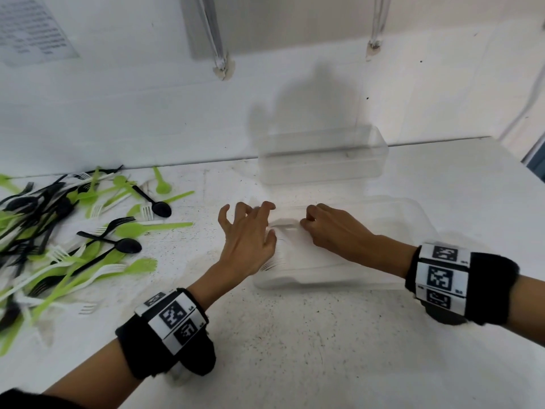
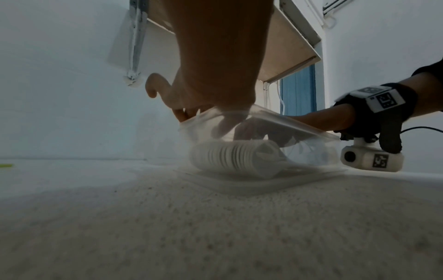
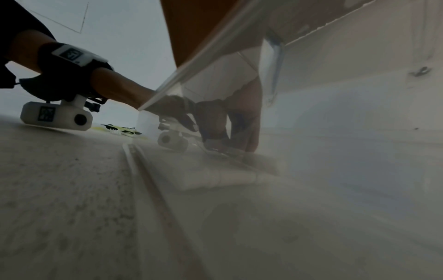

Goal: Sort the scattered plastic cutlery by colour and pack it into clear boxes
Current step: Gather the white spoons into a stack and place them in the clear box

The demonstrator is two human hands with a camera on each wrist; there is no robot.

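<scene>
A clear box (image 1: 413, 209) lies on the white table in front of me, with a stack of white cutlery (image 1: 287, 242) in its left end. Both hands reach into it. My left hand (image 1: 269, 218) hovers with fingers spread and arched, its thumb touching the stack. My right hand (image 1: 305, 222) has its fingers curled down and pinches a white piece on top. Through the box wall (image 2: 299, 130), the left wrist view shows the stack (image 2: 227, 159) under my left hand (image 2: 203, 121). In the right wrist view, my right hand (image 3: 239, 145) presses down on the stack (image 3: 215, 180).
A mixed pile of green, black and white cutlery (image 1: 59, 231) spreads over the table's left side. A second clear box (image 1: 321, 160) stands behind the first, against the wall. A shelf on metal brackets (image 1: 218, 39) hangs above.
</scene>
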